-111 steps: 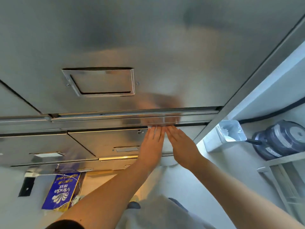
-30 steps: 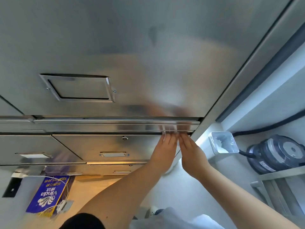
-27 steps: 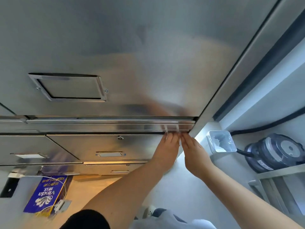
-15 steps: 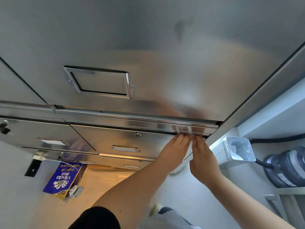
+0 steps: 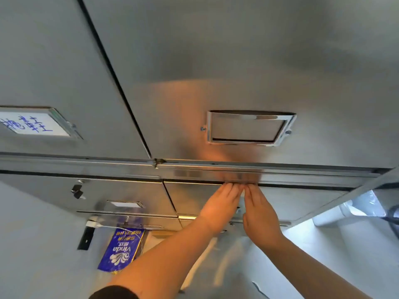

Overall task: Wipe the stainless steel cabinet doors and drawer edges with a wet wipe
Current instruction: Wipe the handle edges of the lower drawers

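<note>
Both hands are flat, with fingers straight and close together, side by side. The left hand (image 5: 220,201) and the right hand (image 5: 258,210) push their fingertips against the long shiny drawer edge (image 5: 194,172), just under the big cabinet door (image 5: 237,61). The wet wipe cannot be seen; it may be tucked under the fingertips. The edge runs sideways, so the next rub should slide along it. The left hand is nearer the left part, the right hand nearer the right end.

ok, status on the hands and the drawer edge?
Left hand and right hand side by side, fingers straight, tips on the drawer edge. Wet wipe not visible. Nothing blocking the edge.
</note>
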